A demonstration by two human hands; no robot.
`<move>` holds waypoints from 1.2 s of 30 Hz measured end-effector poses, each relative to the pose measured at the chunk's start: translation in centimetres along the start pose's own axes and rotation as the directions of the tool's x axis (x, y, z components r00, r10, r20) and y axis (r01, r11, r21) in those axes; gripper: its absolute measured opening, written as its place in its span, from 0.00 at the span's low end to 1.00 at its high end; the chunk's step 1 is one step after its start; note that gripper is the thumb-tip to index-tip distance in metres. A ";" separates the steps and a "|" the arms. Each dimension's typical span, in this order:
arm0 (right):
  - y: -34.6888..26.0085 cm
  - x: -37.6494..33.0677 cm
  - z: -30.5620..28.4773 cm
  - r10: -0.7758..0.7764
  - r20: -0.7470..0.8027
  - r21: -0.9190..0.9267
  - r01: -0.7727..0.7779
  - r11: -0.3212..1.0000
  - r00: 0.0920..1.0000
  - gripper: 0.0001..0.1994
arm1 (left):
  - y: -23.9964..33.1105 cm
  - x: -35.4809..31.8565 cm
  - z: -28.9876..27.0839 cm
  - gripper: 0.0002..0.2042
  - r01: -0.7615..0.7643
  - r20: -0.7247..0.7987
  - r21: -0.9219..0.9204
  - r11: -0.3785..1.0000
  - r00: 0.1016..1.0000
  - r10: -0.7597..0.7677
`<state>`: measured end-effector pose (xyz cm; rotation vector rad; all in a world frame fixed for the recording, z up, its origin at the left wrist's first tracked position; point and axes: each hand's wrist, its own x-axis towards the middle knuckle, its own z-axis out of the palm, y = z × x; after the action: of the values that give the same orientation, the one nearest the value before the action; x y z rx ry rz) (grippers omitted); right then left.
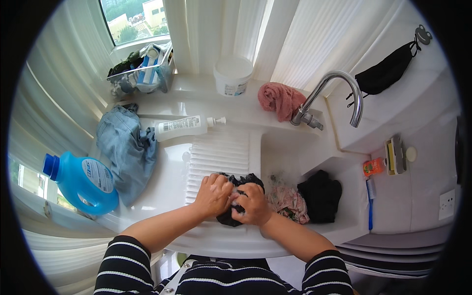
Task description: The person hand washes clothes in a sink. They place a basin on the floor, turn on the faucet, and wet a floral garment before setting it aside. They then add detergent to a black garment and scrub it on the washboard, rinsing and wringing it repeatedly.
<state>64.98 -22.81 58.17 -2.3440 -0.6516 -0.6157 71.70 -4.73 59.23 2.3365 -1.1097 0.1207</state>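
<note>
Both of my hands grip a wet black cloth (230,216) with white suds on it, at the lower right end of the ribbed washboard (219,157). My left hand (214,195) is closed on its left side, knuckles up. Close against it, my right hand (251,202) has its fingers curled into the cloth. Just right of my hands, inside the sink basin (290,147), lie a pink patterned cloth (289,201) and a folded black garment (320,196). How the held cloth is folded under my fingers is hidden.
Light-blue jeans (125,147), a blue detergent jug (83,182) and a lying pump bottle (182,128) are on the left. Behind are a filled clear bin (167,73), a white bucket (233,76), a pink towel (280,98) and the curved faucet (339,76). A blue brush (370,204) hangs right.
</note>
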 end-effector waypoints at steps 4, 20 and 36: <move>4.3 3.7 1.0 0.308 0.019 0.142 -0.307 0.941 0.951 0.24 | -2.6 5.6 1.9 0.08 0.164 -0.008 0.102 0.981 0.986 -0.164; 4.8 4.8 1.0 0.239 -0.058 0.026 -0.238 0.971 0.969 0.22 | -2.0 6.1 1.9 0.12 0.086 -0.232 -0.140 0.986 0.966 -0.117; 4.4 4.1 1.6 0.381 0.139 -0.065 -0.376 0.924 0.914 0.17 | -1.6 4.6 0.0 0.13 0.321 0.098 0.037 0.946 0.941 -0.323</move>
<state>71.10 -23.55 57.46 -2.4751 -0.2333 -0.2804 75.91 -7.05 59.95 2.5320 -0.7582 -0.1113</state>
